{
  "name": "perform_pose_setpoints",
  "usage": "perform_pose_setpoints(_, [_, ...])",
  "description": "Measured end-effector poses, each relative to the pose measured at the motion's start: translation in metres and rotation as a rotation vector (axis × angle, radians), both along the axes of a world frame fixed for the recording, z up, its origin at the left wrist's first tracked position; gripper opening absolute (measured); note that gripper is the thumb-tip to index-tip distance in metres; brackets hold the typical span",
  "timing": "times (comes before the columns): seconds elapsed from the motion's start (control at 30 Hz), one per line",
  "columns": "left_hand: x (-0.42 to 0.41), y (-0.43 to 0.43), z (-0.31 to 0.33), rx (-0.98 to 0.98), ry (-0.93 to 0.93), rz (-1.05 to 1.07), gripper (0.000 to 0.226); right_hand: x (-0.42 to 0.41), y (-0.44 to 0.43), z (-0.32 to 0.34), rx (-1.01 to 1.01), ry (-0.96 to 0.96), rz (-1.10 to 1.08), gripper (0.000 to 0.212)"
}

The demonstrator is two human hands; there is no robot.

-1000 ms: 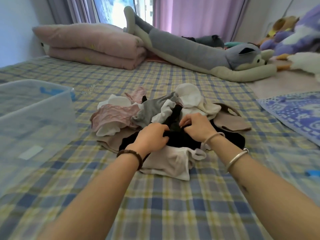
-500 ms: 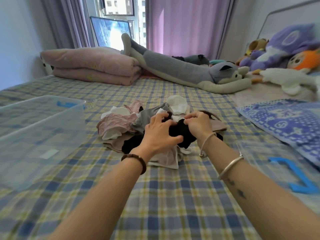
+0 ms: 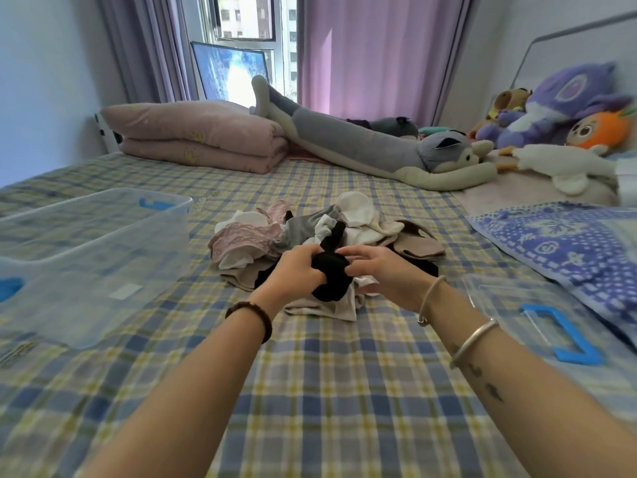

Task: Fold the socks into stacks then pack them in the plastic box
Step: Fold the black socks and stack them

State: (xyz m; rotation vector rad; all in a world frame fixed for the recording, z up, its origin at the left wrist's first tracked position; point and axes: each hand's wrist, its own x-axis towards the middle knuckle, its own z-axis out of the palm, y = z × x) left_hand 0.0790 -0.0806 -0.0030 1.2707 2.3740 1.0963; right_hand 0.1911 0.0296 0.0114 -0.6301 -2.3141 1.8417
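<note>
Head view, near to far. Nearest us, two bare forearms reach out over the plaid bed (image 3: 327,391); a dark bead bracelet (image 3: 253,317) rings the left wrist and a silver bangle (image 3: 474,341) the right arm. Beyond them the left hand (image 3: 298,270) curls its fingers round a bunched black sock (image 3: 332,272). The right hand (image 3: 377,276) pinches the same sock from the other side with thumb and fingertips. One end of the sock stands up between the two hands.

A second ago we saw both hands pressed low into the heap, with the black fabric spread out beneath them. Now it is gathered into a compact wad and raised a little off the heap. We judge that one sock, or a pair (we cannot tell which), has been singled out and its folding begun; no finished stack is visible.

The black sock sits at the near edge of the pile of socks (image 3: 358,219), which is pink, grey, white and beige, all loose. The plastic box (image 3: 86,270) stands well apart on the left, and no sock shows through its clear wall, so packing has not started. Its lid (image 3: 510,305), with a blue handle, lies on the right. Farther off lie a folded pink quilt (image 3: 200,139) and a long grey plush toy (image 3: 362,146).
</note>
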Motion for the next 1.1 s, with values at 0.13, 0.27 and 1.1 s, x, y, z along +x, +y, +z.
perform_pose_setpoints(0.13, [-0.004, 0.000, 0.000, 0.093, 0.006, 0.092, 0.009, -0.007, -0.001, 0.001, 0.074, 0.010, 0.035, 0.030])
perform_pose_setpoints(0.27, [-0.007, 0.000, 0.003, 0.115, 0.134, 0.210, 0.024, -0.023, -0.004, 0.000, 0.144, 0.127, -0.192, 0.025])
perform_pose_setpoints(1.1, [-0.011, 0.015, 0.043, 0.225, -0.273, 0.237, 0.018, -0.030, 0.011, 0.030, 0.226, 0.087, -0.014, 0.037])
